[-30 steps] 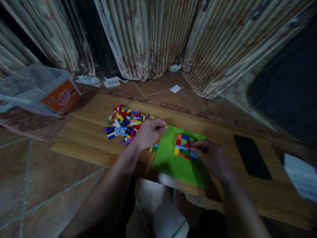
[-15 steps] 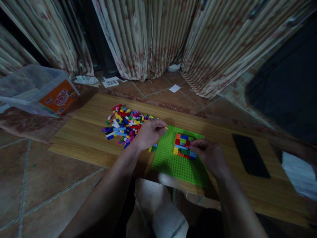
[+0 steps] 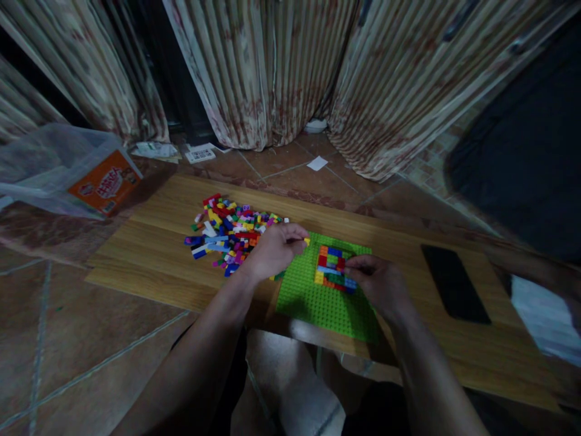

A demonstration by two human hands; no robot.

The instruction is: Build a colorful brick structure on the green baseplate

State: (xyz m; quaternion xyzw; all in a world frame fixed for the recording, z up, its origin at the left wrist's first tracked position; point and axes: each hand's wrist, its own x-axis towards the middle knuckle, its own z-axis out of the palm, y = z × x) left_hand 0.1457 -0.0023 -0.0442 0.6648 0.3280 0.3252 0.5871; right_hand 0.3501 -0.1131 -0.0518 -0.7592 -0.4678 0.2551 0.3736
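Between the thumb and forefinger of my left hand [image 3: 279, 249] is a small yellow toy brick [image 3: 307, 241], held over the left edge of the green baseplate [image 3: 313, 309]. On that plate sits a low rectangular build of coloured bricks [image 3: 333, 280], in red, orange, blue, yellow and green. My right hand [image 3: 381, 283] is closed in a pinch at the build's right side, its fingertips on a red brick [image 3: 340, 264]. The fingers partly cover this side, so how the brick sits is hard to see. A heap of loose bricks [image 3: 222, 233] lies left of my left hand.
The wooden tabletop [image 3: 136, 242] carries a black flat slab [image 3: 455, 284] on the right. A clear plastic bin [image 3: 54, 175] with an orange label stands at the far left. Curtains [image 3: 272, 72] hang behind, and papers [image 3: 200, 154] lie on the floor.
My left hand has shifted slightly right and down, and more of the yellow brick shows. The right hand stays at the red brick. The whole view has drifted a little.
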